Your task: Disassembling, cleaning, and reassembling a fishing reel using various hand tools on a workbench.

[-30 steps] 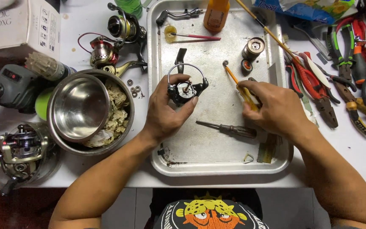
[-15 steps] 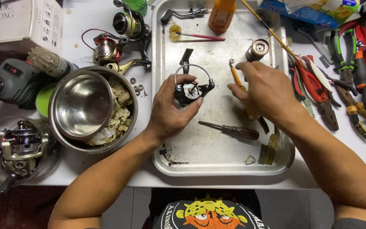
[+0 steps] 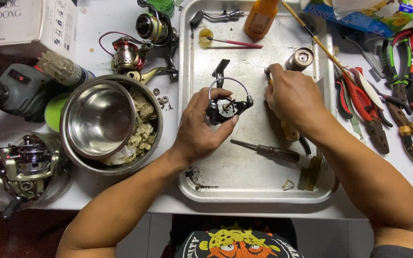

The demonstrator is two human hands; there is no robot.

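Note:
My left hand [image 3: 199, 125] grips a black fishing reel body [image 3: 226, 106] with a wire bail arm over the middle of a metal tray [image 3: 244, 188]. My right hand [image 3: 293, 98] is closed around a yellow-handled tool [image 3: 290, 132], its tip near the reel's right side. A brown-handled screwdriver [image 3: 268, 151] lies on the tray just below both hands. A bronze spool [image 3: 299, 59] sits above my right hand.
Two nested steel bowls [image 3: 99, 119] with dirty rags stand left of the tray. Several other reels [image 3: 139, 45] lie at the back left, one in a clear tub [image 3: 22, 167]. Pliers and cutters [image 3: 393, 95] crowd the right. An orange bottle [image 3: 260, 19] stands on the tray's far end.
My right hand has moved up and left with the yellow-handled tool, from beside the screwdriver to next to the reel. My left hand kept hold of the reel.

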